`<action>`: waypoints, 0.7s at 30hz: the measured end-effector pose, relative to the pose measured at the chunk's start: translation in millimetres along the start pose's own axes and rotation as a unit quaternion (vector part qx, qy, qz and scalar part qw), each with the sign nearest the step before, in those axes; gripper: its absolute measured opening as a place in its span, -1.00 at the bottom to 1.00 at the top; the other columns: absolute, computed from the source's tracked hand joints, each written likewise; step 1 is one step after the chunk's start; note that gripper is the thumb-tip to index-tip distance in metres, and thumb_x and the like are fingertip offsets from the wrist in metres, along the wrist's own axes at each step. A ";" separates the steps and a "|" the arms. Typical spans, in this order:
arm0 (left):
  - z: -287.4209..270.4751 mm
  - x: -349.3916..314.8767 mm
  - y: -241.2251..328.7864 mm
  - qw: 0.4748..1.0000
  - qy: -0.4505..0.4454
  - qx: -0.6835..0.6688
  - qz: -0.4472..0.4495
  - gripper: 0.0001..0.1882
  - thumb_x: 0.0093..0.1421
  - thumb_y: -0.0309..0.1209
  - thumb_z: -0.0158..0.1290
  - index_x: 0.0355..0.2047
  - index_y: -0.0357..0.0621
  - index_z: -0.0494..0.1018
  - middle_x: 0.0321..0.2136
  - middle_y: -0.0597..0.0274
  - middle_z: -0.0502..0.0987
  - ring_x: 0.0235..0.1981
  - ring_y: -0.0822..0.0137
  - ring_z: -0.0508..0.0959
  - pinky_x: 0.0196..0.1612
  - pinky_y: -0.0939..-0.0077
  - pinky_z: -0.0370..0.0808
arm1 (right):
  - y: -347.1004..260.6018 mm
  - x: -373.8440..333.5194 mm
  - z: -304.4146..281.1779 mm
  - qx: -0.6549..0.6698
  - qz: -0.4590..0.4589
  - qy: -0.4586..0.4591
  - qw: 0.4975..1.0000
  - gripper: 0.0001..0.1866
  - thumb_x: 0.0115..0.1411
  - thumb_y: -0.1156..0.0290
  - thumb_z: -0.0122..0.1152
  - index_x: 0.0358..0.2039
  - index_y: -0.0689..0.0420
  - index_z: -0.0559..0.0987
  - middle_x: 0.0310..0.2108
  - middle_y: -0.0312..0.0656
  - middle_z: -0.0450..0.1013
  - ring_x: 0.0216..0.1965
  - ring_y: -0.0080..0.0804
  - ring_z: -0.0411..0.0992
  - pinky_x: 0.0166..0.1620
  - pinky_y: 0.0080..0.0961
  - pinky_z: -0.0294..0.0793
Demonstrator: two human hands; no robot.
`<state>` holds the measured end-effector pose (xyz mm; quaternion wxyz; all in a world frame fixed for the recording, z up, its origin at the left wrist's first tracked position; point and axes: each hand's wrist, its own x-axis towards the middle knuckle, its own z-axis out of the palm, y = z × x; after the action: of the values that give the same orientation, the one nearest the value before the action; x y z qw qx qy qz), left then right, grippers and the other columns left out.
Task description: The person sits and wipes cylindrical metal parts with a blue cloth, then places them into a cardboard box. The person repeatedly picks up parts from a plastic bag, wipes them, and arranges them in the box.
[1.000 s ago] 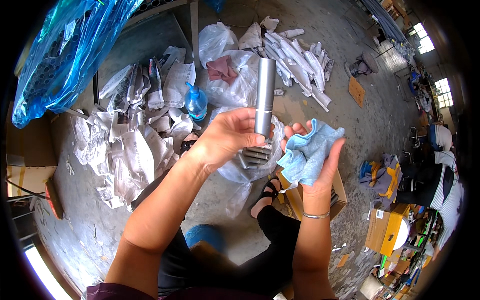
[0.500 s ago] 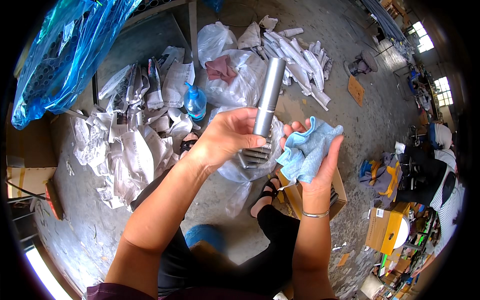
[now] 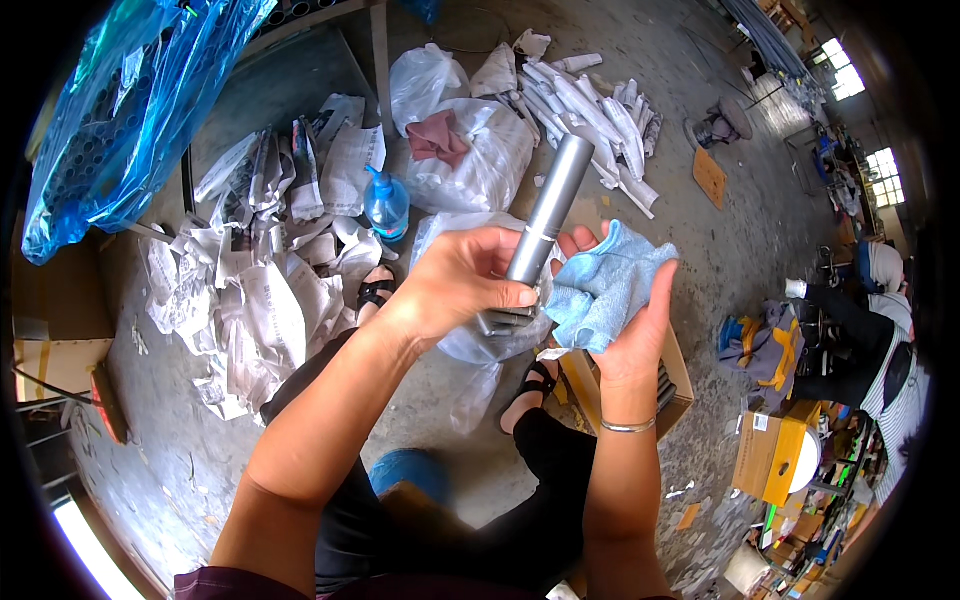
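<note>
A silver metal tube (image 3: 558, 195) slants up and to the right, its lower end pinched between the thumb and fingers of my left hand (image 3: 470, 275). Close beside it, my right hand (image 3: 640, 335) faces palm up with a light blue cloth (image 3: 607, 285) draped over the palm. The thumb of that hand rests along the cloth's right side, and the fingertips show behind it. Below my left hand, a clear plastic bag (image 3: 465, 345) on the floor has several more metal tubes at its mouth, partly hidden by the hand.
Crumpled newsprint (image 3: 265, 320) lies at left, next to a blue spray bottle (image 3: 386, 205). Paper-wrapped rolls (image 3: 600, 115) and a plastic bag with a dark pink cloth (image 3: 437, 138) lie ahead. An open cardboard box (image 3: 682, 385) stands below my right hand. Another person (image 3: 890, 350) is at far right.
The metal tube has tilted further right, its upper end moving right and slightly down. My right hand and the blue cloth have shifted a little left, closer to the tube.
</note>
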<state>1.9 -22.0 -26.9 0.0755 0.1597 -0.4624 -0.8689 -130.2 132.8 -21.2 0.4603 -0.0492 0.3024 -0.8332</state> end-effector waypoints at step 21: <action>6.3 -0.1 -15.3 0.993 -0.006 0.118 -0.003 -0.59 -0.06 -0.64 0.23 -0.14 -0.37 0.45 -0.33 0.22 0.55 -0.30 0.45 0.53 -0.16 0.54 0.47 | 3.2 0.1 3.7 -0.095 -0.030 -0.039 0.994 -0.09 0.15 -0.28 -0.14 0.23 0.26 0.08 0.20 0.05 0.13 0.23 -0.04 0.12 0.23 -0.08 0.12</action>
<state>0.1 -8.4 -36.3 0.0508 0.1633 -0.5616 -0.8096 -126.5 129.8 -20.0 0.4398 -0.1339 0.3603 -0.8117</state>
